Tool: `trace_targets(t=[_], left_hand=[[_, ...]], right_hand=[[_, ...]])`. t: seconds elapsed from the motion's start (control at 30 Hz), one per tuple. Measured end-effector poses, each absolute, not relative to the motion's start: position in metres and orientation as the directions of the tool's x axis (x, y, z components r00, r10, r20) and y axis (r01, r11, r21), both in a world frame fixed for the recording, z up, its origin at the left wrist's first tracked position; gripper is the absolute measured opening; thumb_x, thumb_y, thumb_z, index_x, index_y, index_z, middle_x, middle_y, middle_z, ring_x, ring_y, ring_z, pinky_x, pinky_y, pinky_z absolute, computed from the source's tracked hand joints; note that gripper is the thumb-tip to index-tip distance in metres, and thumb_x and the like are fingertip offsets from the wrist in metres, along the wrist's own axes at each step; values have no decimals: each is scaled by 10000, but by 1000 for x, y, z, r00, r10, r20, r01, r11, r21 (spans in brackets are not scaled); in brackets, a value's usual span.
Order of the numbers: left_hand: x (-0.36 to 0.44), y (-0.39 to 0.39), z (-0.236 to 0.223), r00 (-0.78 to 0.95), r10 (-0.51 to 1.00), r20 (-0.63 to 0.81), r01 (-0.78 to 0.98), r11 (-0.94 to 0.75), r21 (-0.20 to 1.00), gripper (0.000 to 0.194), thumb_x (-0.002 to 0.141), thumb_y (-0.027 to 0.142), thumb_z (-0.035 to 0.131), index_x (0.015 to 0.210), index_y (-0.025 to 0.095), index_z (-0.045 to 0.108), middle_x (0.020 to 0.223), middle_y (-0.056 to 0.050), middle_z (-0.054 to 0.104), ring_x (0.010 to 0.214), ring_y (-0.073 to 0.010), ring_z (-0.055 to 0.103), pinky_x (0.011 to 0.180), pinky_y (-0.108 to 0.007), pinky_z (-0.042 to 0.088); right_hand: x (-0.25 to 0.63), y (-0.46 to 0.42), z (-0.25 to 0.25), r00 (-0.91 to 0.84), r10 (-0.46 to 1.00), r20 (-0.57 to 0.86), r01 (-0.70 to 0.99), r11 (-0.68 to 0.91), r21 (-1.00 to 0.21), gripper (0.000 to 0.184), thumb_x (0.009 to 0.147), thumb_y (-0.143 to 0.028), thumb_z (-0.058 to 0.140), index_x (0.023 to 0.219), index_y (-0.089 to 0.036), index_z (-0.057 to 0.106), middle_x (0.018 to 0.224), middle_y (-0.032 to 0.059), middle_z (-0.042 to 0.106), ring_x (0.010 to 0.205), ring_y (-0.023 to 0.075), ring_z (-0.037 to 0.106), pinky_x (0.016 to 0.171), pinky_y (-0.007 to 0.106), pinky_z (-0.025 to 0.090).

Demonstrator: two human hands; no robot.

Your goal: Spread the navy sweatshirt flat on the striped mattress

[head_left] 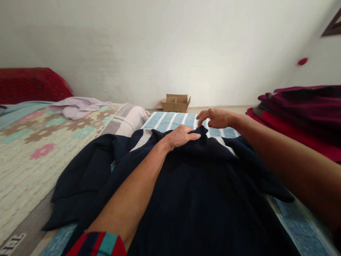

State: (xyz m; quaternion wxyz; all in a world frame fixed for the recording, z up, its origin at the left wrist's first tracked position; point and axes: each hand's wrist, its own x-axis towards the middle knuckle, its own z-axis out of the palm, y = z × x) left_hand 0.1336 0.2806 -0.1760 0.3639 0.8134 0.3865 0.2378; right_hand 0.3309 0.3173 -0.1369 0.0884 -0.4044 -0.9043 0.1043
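A dark navy long-sleeved top (pixel 202 199) with white shoulder stripes lies spread out before me, its collar at the far end. My left hand (pixel 181 138) is closed on the collar (pixel 201 133), with the thumb on top of the fabric. Just above and to the right of the collar is my right hand (pixel 215 118), its fingers bent downward and apart, with nothing visible in them. One fingertip comes close to the collar's tip; whether it touches cannot be made out. One sleeve (pixel 85 174) stretches to the left, and the other is partly hidden behind my right forearm.
Beneath the top is a blue-and-white striped cloth (pixel 170 121). A flowered bedspread (pixel 64 131) with a pale lilac cloth (pixel 78 106) lies to the left. An open cardboard box (pixel 176 104) stands by the wall. Folded maroon and red fabrics (pixel 306 113) are piled at right.
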Motion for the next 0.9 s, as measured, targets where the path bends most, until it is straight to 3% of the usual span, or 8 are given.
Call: trace_targets(t=[0.1, 0.2, 0.33, 0.43, 0.57, 0.63, 0.77, 0.9], left_hand=[[134, 280, -175, 585, 803, 110, 445, -431, 785, 309, 748, 418, 560, 763, 140, 694, 671, -4, 608, 645, -153, 545, 610, -267, 397], [135, 280, -174, 595, 797, 102, 445, -433, 784, 306, 749, 412, 559, 756, 138, 695, 669, -8, 614, 640, -150, 546, 612, -265, 400], [134, 282, -175, 608, 785, 121, 445, -463, 766, 274, 741, 386, 566, 740, 145, 695, 673, 0, 618, 635, -141, 537, 611, -254, 398], [134, 284, -176, 612, 779, 137, 424, -469, 775, 231, 718, 350, 581, 730, 147, 691, 664, 11, 608, 635, -137, 536, 603, -246, 395], [134, 285, -178, 619, 776, 117, 418, -453, 788, 185, 686, 287, 586, 756, 151, 689, 676, 17, 614, 640, -140, 543, 589, -240, 394], [134, 285, -178, 606, 788, 107, 432, -439, 788, 187, 676, 296, 597, 756, 148, 679, 686, 12, 620, 642, -145, 547, 589, -243, 396], [130, 285, -175, 600, 793, 102, 401, -409, 820, 320, 652, 367, 647, 888, 151, 645, 768, -7, 633, 696, -165, 570, 610, -249, 402], [122, 285, -168, 592, 797, 119, 445, -448, 775, 336, 692, 432, 616, 896, 165, 610, 688, 22, 569, 640, -138, 514, 586, -239, 362]], right_hand=[[329, 304, -128, -762, 645, 58, 611, 745, -266, 600, 523, 43, 410, 982, -212, 701, 1106, -15, 658, 1020, 161, 585, 875, 229, 438], [322, 295, -124, -700, 714, -23, 701, 680, -215, 622, 556, 19, 448, 1094, -205, 664, 1032, 2, 686, 876, 149, 625, 728, 195, 468], [314, 293, -121, -598, 801, 0, 800, 597, -53, 513, 573, -59, 528, 1029, -221, 700, 975, 6, 701, 810, 175, 627, 641, 215, 456], [314, 297, -122, -604, 793, -80, 787, 577, -218, 518, 564, -58, 509, 1014, -228, 700, 835, -24, 704, 681, 139, 618, 558, 199, 438], [319, 305, -127, -602, 709, -366, 776, 413, -476, 374, 582, -81, 512, 893, -162, 704, 594, -36, 639, 525, 115, 576, 495, 200, 431], [322, 307, -129, -578, 695, -427, 792, 352, -499, 246, 600, -112, 547, 795, -138, 693, 513, -35, 596, 501, 120, 567, 494, 210, 436], [328, 308, -126, -564, 734, -380, 791, 347, -504, 119, 614, -116, 580, 705, -131, 654, 505, -29, 580, 502, 114, 559, 492, 202, 426], [331, 310, -120, -537, 760, -366, 825, 382, -418, 67, 645, -121, 588, 688, -128, 639, 506, -23, 560, 499, 113, 544, 475, 203, 405]])
